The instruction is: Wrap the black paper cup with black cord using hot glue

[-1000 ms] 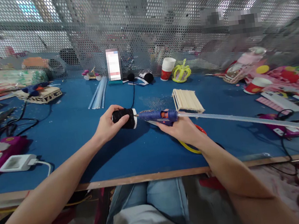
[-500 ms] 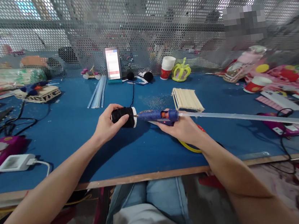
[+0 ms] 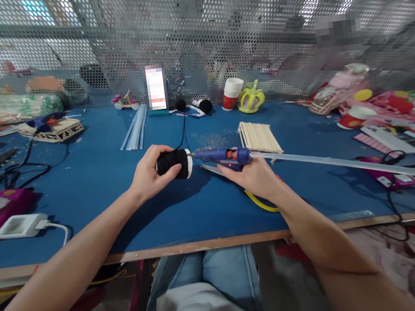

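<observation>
My left hand (image 3: pixel 153 175) is wrapped round a short cylinder wound with black yarn (image 3: pixel 172 164), with a white rim on its right end, perhaps a paper cup. A black strand runs from it towards the back of the table. In my right hand (image 3: pixel 253 175) is a blue glue gun (image 3: pixel 213 155), its nozzle at the cylinder's white rim; whether it touches, I cannot tell. A long clear glue stick (image 3: pixel 329 160) sticks out of the gun's back to the right. Under my right hand lie scissors (image 3: pixel 262 203) with a yellow and red handle, partly hidden.
Loose glue sticks (image 3: pixel 135 129), a phone (image 3: pixel 156 88), paper cups (image 3: pixel 233 94) and a yellow-green crown-shaped basket (image 3: pixel 251 99) stand along the back. A wooden stick piece (image 3: pixel 261 137) lies behind my right hand. Purple power strips (image 3: pixel 17 204) and cables lie at both sides.
The glue gun and the black cylinder have shifted slightly right. The nozzle has moved along the white rim towards its upper edge. Both hands keep their hold.
</observation>
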A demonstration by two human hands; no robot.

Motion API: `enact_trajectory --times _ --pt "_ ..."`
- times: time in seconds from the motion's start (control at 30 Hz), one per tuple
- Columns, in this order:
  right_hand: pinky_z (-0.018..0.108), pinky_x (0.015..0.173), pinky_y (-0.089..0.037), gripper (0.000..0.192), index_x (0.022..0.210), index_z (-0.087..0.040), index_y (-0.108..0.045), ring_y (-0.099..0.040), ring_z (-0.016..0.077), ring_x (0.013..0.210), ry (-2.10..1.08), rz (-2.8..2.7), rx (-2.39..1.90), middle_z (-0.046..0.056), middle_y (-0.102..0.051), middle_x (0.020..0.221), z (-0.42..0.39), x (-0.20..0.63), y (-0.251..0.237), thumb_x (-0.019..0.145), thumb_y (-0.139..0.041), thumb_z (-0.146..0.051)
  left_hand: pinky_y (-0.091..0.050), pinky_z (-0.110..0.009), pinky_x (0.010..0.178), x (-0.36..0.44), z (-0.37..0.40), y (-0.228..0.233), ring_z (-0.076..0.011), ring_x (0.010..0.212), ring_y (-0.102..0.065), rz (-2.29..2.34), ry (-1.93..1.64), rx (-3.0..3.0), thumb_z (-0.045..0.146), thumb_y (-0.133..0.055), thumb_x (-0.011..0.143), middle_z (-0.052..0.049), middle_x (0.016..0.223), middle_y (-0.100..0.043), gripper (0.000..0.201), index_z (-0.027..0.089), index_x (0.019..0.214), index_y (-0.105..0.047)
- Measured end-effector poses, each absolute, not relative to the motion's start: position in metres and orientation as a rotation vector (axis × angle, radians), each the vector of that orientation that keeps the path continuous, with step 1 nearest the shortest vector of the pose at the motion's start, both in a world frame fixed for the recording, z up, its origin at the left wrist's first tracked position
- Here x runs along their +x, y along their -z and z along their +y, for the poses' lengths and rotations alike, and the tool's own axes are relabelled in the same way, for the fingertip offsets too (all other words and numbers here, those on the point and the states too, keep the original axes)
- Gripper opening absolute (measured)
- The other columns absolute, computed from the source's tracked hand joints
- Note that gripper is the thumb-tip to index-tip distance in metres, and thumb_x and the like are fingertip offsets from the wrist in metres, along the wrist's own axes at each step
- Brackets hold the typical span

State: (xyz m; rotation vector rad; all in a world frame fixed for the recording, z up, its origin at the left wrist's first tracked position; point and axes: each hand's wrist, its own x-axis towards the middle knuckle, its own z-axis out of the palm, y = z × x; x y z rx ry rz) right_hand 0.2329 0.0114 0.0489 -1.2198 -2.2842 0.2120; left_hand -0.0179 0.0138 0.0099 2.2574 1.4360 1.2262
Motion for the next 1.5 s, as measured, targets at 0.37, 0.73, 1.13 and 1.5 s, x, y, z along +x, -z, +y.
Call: enact_trajectory --times 0.37,0.73,1.13,1.5 --pt "0.033 0.062 -0.049 0.031 0.086 -0.014 -0.069 -0.063 0.0217 0.07 -0.024 -2.338 -1.143 0.011 -0.067 0.075 0.015 0.236 -0.044 0.085 -0.045 -0.033 -0.044 -0.029 0.075 -0.018 0.014 -0.009 -0.0181 0.086 -0.056 1.366 -1.257 2.333 0.033 -0.06 0.075 -0.005 0.094 -0.057 0.033 0.016 0.102 -0.052" --pt "0.03 0.062 -0.047 0.018 0.082 -0.017 -0.064 -0.061 0.019 0.068 -0.184 -2.285 -1.132 0.006 -0.064 0.072 0.01 0.231 -0.039 0.081 -0.05 -0.029 -0.043 -0.023 0.062 -0.016 0.016 -0.009 -0.013 0.07 -0.053 1.537 -1.22 1.922 0.04 -0.059 0.075 0.0 0.082 -0.059 0.032 0.018 0.098 -0.055" --pt "0.031 0.063 -0.047 0.023 0.085 -0.015 -0.065 -0.06 0.0198 0.069 -0.144 -2.323 -1.139 0.008 -0.064 0.074 0.013 0.235 -0.034 0.082 -0.048 -0.031 -0.044 -0.025 0.066 -0.016 0.016 -0.009 -0.0142 0.075 -0.055 1.531 -1.244 1.98 0.037 -0.059 0.075 -0.001 0.087 -0.06 0.032 0.018 0.099 -0.054" --pt "0.033 0.065 -0.049 0.033 0.094 -0.013 -0.067 -0.064 0.0234 0.075 -0.005 -2.311 -1.214 0.011 -0.069 0.079 0.019 0.238 -0.025 0.084 -0.048 -0.038 -0.045 -0.029 0.073 -0.017 0.014 -0.007 -0.0174 0.083 -0.057 1.457 -1.251 2.21 0.035 -0.059 0.075 -0.005 0.095 -0.06 0.032 0.018 0.101 -0.053"
